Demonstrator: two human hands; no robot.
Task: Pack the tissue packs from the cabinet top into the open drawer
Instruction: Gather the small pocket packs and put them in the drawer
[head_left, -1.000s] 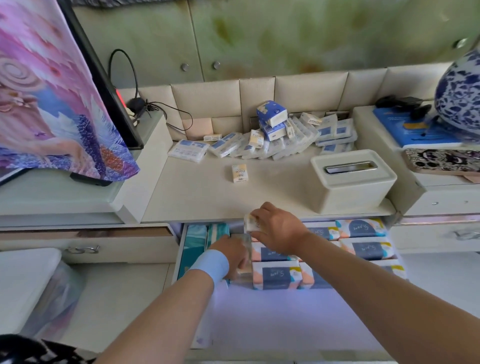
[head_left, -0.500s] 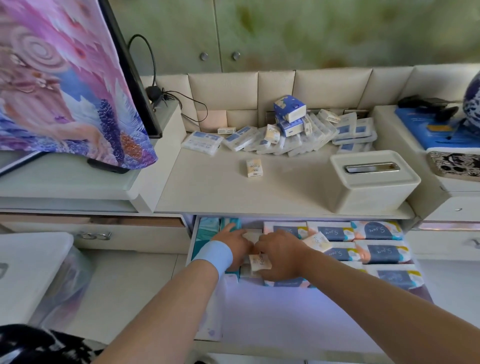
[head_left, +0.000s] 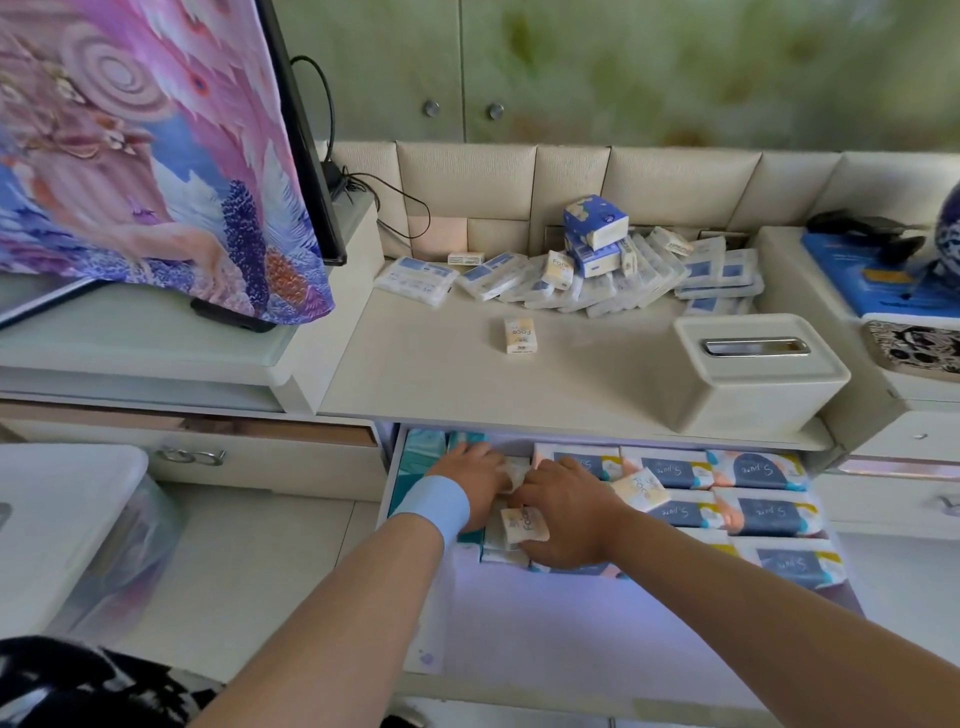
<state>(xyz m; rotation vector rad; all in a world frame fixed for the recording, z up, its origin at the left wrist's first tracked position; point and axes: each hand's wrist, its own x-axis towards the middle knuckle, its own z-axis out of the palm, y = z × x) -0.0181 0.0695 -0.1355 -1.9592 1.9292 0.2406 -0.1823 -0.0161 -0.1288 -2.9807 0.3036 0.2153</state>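
The open drawer (head_left: 524, 629) sits below the cabinet top (head_left: 431, 379). It holds rows of large navy-and-orange tissue packs (head_left: 763, 512) and teal packs (head_left: 423, 454) at its left. Both my hands are inside it. My left hand (head_left: 475, 486), with a blue wristband, presses flat on small packs at the drawer's left-middle. My right hand (head_left: 569, 512) grips a small cream "Face" tissue pack (head_left: 523, 526) between thumb and fingers. Another Face pack (head_left: 638, 491) lies loose on the large packs. On the cabinet top one Face pack (head_left: 519, 335) lies alone before a pile of packs (head_left: 613, 283).
A white tissue box (head_left: 753, 379) stands at the cabinet top's right front. Two blue cartons (head_left: 596, 223) top the pile. A cloth-draped screen (head_left: 156, 156) stands at left, a blue tray (head_left: 883, 283) and a patterned vase at right. A white bin (head_left: 62, 519) is lower left.
My right hand came down from the cabinet edge into the drawer with a small pack. Both hands now work low among the small packs. The camera has moved closer.
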